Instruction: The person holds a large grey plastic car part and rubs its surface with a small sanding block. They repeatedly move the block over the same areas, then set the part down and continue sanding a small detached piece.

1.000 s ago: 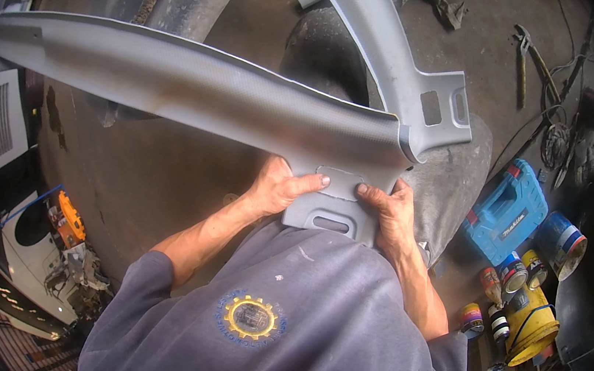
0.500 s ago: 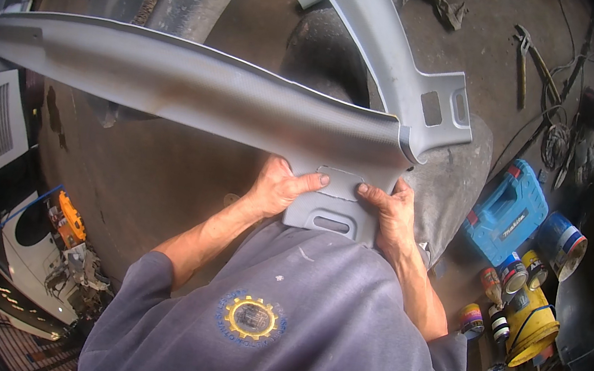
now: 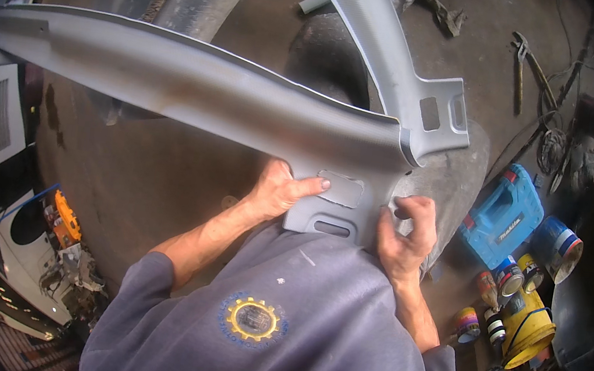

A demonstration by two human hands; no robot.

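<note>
Left hand (image 3: 278,189) gripping long grey panel (image 3: 212,90), right hand (image 3: 408,235) loosely curled, partly open, beside its edge

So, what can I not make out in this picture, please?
Head view: left hand: fingertips hidden beneath the near panel.
Head view: far panel: upper end cut off by the top edge.
Head view: emblem: lettering too small and blurred.

A workshop: pliers (image 3: 521,56), tins (image 3: 557,248), blue case (image 3: 502,220), stained floor (image 3: 164,177).
</note>
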